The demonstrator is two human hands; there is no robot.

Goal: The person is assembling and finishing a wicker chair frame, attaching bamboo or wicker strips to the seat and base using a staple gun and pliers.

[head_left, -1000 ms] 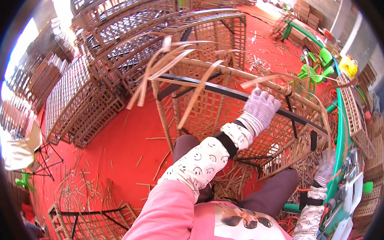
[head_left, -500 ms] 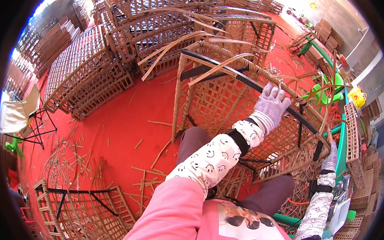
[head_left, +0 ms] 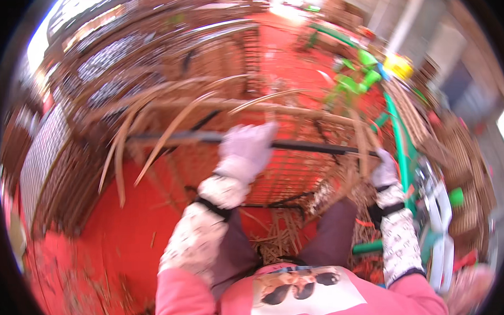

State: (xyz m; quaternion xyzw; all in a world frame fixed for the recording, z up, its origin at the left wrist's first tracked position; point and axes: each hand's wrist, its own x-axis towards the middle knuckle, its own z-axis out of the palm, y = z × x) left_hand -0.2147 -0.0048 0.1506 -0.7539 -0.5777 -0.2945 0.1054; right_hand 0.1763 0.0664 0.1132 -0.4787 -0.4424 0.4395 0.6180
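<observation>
Apparently to steady the woven frame left of the green rail, the left hand curls its fingers over the black bar, while the right hand nears the rail, finger state impossible to tell.

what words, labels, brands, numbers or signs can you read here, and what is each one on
None can be read.
Pink long-sleeved top: its white rectangular panel pictures dark sunglasses; no letters discernible.
White patterned fabric sleeves: dark marks, blurred, no legible words.
Straight black bar at the pale-gloved left hand: no lettering visible.
Bright yellow object, upper right: too small and blurred.
</observation>
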